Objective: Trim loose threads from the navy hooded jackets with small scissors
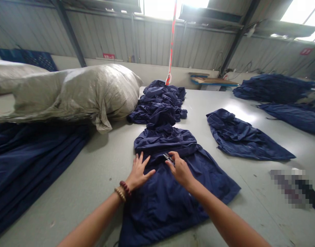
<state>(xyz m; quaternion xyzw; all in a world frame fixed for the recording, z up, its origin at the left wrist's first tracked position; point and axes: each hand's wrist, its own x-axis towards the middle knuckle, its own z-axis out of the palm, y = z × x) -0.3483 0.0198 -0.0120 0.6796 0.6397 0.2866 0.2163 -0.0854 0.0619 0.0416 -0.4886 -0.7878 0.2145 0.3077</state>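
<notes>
A navy blue garment (162,202) lies spread on the pale table in front of me, its upper part bunched up. My left hand (140,173) rests on the garment's left edge with fingers spread, holding nothing. Above the middle of the cloth, my right hand (180,168) is closed around small metal thread snips (168,158), whose tips point up and left. Part of the snips is hidden by the fingers. Two beaded bracelets circle the left wrist.
Beyond the garment sits a heap of navy cloth (162,99). A large grey sack (95,89) stands at left, near dark blue fabric (31,164). Another navy piece (240,137) lies at right, with more piles (273,87) behind. A red-and-white cord (172,41) hangs over the table (95,195).
</notes>
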